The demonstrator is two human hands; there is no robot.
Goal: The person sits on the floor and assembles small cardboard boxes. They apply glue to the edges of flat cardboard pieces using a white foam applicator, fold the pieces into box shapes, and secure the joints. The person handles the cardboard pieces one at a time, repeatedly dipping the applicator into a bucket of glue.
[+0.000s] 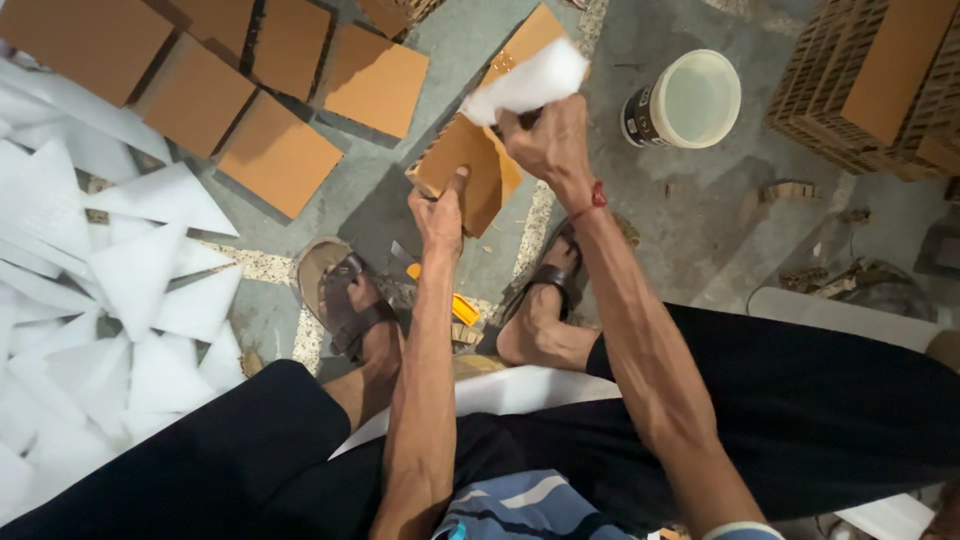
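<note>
1. While the person sits over the concrete floor (440,60), the left hand (440,215) is closed on the lower edge of a brown cardboard piece (462,165), thumb on top
2. Right hand (548,145) is clenched around a white foam sheet (525,82), held against the cardboard's upper end
3. Cardboard hangs clear of the floor, above the sandalled feet (350,305)
4. Surroundings: white foam triangles (140,270) (heaped at left), flat brown squares (280,155) beyond, white bucket (690,100) at right
</note>
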